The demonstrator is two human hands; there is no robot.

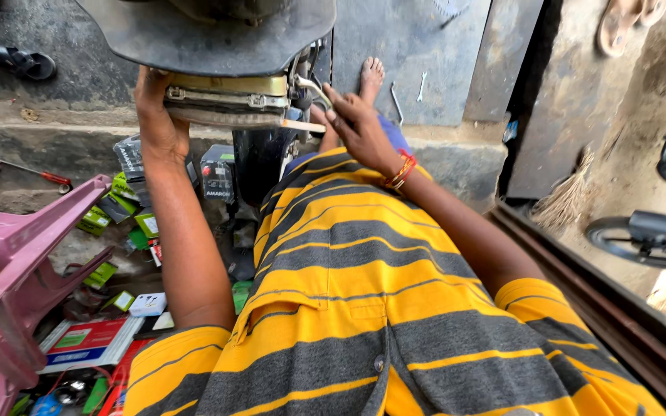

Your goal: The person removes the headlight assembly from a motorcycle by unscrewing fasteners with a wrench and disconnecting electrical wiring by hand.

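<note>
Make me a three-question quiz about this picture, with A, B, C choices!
1. Where is the screwdriver?
A. on the ledge at left
B. in the right hand
C. on the stool

2. What colour is the stool?
A. blue
B. pink
C. white

3. What is the left hand doing?
A. hanging free
B. holding a broom
C. pressing on the machine part

Answers:
1. A, it lies on the concrete ledge, red handle showing.
2. B, its tipped legs are pink.
3. C, its palm lies flat against the metal part, while the right hand touches the other side with its fingers.
</note>
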